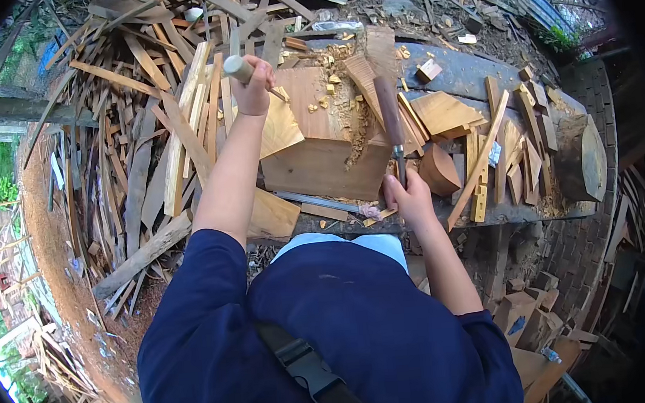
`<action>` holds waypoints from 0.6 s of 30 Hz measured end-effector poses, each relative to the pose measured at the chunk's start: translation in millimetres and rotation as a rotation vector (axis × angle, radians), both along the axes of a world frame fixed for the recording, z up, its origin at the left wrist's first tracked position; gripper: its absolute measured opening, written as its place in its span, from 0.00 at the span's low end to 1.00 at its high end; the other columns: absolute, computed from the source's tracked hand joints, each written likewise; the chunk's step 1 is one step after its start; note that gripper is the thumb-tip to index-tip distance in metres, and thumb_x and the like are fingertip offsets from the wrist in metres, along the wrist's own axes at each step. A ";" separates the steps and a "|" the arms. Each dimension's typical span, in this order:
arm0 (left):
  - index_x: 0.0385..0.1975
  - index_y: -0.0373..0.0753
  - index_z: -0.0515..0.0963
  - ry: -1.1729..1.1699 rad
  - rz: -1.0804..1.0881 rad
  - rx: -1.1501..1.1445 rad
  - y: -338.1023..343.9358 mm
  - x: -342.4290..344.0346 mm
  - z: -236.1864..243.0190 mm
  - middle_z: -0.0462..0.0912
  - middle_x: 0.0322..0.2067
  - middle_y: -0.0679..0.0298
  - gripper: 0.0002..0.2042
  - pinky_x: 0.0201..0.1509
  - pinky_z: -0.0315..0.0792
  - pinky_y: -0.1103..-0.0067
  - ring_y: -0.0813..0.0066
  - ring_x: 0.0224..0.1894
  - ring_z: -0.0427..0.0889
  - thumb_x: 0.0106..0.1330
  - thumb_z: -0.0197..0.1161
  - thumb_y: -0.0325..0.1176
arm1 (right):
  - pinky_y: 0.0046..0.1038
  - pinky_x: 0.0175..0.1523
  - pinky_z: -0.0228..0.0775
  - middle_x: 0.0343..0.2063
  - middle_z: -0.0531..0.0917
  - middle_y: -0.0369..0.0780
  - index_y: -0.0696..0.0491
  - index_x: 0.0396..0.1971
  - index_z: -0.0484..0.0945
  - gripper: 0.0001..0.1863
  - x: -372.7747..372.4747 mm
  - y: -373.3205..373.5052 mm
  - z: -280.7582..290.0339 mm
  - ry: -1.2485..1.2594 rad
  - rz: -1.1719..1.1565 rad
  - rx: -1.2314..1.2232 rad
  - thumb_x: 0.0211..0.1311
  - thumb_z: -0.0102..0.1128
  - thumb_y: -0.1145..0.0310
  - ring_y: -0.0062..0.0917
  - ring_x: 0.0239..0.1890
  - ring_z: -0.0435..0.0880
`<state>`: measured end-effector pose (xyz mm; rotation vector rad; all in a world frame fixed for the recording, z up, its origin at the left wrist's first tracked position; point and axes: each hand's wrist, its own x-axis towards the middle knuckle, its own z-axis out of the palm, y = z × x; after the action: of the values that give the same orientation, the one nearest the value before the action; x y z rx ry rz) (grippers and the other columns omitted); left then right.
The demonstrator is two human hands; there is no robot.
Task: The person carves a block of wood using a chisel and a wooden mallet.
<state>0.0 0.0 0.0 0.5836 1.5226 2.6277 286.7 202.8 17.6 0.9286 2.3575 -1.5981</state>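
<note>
The reddish-brown wooden block [323, 163] lies on the desk [464, 77] straight ahead of the person and between the two hands, its long side running roughly left to right. The right hand [411, 194] is just beside the near right corner, the left hand [254, 87] up by the far left end; which is nearer I cannot tell. The right grip is closed round the metal shank of a dark-handled tool [389, 109], whose handle points away from the body. The left grip is wrapped round a pale, round-ended wooden tool [238, 68] (its thin other end pokes out rightward, toward the block). Loose shavings [352, 119] fill a rough hollow running front to back across the block's top. A pale offcut [280, 129] sits against its left side.
</note>
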 end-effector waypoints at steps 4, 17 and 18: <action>0.24 0.36 0.66 0.003 -0.020 -0.138 7.4 3.3 -0.6 0.70 0.20 0.63 0.05 0.25 0.65 0.80 0.79 0.20 0.68 0.54 0.56 0.27 | 0.30 0.29 0.65 0.17 0.75 0.41 0.58 0.32 0.71 0.15 -37.7 -2.4 63.4 0.212 0.083 0.032 0.61 0.51 0.60 0.28 0.21 0.76; 0.22 0.35 0.75 0.303 0.378 -0.515 10.4 -1.8 3.8 0.79 0.21 0.63 0.04 0.31 0.71 0.77 0.76 0.26 0.78 0.49 0.61 0.28 | 0.40 0.31 0.64 0.21 0.76 0.49 0.59 0.31 0.68 0.17 -117.5 -61.7 185.5 0.368 0.554 0.434 0.64 0.46 0.57 0.45 0.27 0.76; 0.23 0.35 0.75 0.148 0.238 -0.381 13.7 1.7 3.6 0.78 0.20 0.61 0.05 0.31 0.70 0.77 0.75 0.25 0.78 0.49 0.61 0.28 | 0.40 0.32 0.65 0.20 0.76 0.50 0.59 0.29 0.68 0.17 -109.5 -63.2 187.9 0.584 0.462 0.407 0.64 0.45 0.57 0.46 0.27 0.76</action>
<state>1.7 13.7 3.6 0.6049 2.1898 2.3864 177.3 139.6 205.5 -0.1025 3.0530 -1.3445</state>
